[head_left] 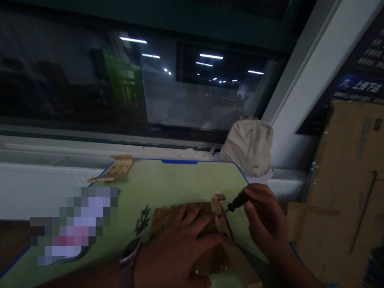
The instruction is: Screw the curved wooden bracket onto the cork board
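Observation:
My right hand is closed around the dark handle of a screwdriver. The screwdriver slants down to the left, its tip at a curved wooden piece; whether a screw sits under the tip is too dark to tell. My left hand lies flat with fingers spread over a brown board, its fingertips against the wooden piece. That piece runs along the board's right side towards me. Left of the board is a small pile of screws.
The green table has a blue edge. A wooden part with holes lies at its far left corner, and a blurred-out flat object at left. A beige backpack stands beyond the table by the window; cardboard leans at right.

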Demonstrator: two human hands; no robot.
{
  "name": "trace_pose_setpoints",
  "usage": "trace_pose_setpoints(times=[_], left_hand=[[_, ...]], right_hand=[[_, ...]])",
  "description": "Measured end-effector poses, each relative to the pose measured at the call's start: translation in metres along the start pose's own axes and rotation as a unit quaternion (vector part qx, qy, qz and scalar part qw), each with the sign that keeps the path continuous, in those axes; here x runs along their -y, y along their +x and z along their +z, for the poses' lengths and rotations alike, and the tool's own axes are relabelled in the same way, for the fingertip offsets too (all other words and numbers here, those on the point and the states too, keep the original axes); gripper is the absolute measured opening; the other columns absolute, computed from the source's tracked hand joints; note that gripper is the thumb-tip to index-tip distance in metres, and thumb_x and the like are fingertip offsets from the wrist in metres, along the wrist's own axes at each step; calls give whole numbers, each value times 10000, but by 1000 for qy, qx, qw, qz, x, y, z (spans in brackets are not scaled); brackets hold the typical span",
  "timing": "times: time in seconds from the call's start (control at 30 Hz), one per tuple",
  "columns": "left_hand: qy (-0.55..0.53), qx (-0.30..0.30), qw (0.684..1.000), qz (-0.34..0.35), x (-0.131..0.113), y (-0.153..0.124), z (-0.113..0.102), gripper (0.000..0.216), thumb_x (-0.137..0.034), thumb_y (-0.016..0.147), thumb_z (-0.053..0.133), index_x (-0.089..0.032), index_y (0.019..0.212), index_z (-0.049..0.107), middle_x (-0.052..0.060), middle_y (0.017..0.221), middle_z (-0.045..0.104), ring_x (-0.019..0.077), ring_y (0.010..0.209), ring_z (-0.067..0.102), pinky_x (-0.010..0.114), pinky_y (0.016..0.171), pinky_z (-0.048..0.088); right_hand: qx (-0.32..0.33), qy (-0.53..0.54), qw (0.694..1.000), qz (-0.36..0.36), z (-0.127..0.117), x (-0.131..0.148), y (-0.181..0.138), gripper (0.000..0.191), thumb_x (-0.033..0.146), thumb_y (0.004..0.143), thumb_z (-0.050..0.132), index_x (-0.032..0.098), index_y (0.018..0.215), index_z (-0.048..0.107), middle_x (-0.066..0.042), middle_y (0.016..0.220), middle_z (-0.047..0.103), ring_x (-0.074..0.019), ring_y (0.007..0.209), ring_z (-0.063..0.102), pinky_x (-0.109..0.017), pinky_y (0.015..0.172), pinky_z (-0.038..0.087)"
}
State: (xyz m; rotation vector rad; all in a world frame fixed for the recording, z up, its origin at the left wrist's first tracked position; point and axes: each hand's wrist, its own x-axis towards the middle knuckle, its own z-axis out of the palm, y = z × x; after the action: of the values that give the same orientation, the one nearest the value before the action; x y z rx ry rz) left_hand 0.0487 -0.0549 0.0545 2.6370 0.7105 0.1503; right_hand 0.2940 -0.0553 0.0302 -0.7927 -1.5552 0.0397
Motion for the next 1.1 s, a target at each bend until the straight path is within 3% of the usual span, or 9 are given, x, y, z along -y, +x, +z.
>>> trace_pose_setpoints(times=[0.13, 0.37, 0.5, 0.6, 0.73, 0.87, 1.1], left_hand=[[13, 11, 1000, -6, -2, 0, -1, 830, -384, 767, 904, -375, 1517, 549, 89, 1631, 462, 476, 1531, 342, 737, 1235, 230], [13, 25, 1000, -14, -2, 0, -2, 841, -359, 767, 896, -369, 1529, 540, 92, 1612, 480, 464, 1531, 347, 725, 1244, 214], [15, 9, 1000, 1, 1, -1, 2, 822, -440, 796, 877, -370, 1537, 528, 90, 1623, 463, 455, 1531, 345, 724, 1254, 190], [27, 28, 999, -9, -1, 1, -1, 853, -445, 784, 904, -356, 1544, 527, 99, 1642, 446, 457, 1553, 310, 719, 1258, 182], [33, 68, 997, -22, -6, 4, -10, 881, -402, 771, 935, -354, 1549, 526, 97, 1661, 430, 446, 1573, 284, 708, 1260, 193], [22, 64, 997, -20, -5, 3, -9, 903, -383, 767, 935, -371, 1562, 506, 96, 1685, 398, 467, 1578, 264, 736, 1248, 181], [5, -27, 999, 19, 8, -4, 11, 772, -509, 832, 848, -382, 1522, 526, 75, 1638, 445, 455, 1544, 318, 727, 1252, 190]], right_hand=[[33, 55, 997, 46, 3, 2, 0, 275, 207, 1023, 609, 304, 1259, 713, -90, 1134, 739, -221, 1047, 749, -404, 866, 652], [-17, 94, 994, 57, 4, 0, -3, 265, 128, 896, 780, 287, 1090, 695, -31, 973, 672, -168, 861, 692, -267, 657, 593], [-2, 104, 993, 53, 4, 1, -3, 175, 208, 984, 686, 285, 1139, 707, -58, 1077, 673, -184, 993, 697, -316, 812, 612], [26, 130, 988, 80, 5, 5, -2, 185, 223, 1051, 580, 283, 1174, 707, -73, 1149, 725, -182, 1050, 734, -335, 897, 613], [10, 147, 984, 98, 5, 5, -2, 171, 192, 995, 684, 291, 1134, 680, -26, 1014, 733, -150, 919, 744, -265, 783, 617], [-17, 93, 994, 56, 2, 1, -2, 213, 169, 924, 765, 285, 1083, 685, -14, 932, 664, -147, 840, 675, -228, 652, 580], [49, 103, 991, 66, 1, 6, -4, 249, 223, 1059, 571, 293, 1262, 697, -66, 1180, 715, -148, 1097, 733, -267, 943, 611]])
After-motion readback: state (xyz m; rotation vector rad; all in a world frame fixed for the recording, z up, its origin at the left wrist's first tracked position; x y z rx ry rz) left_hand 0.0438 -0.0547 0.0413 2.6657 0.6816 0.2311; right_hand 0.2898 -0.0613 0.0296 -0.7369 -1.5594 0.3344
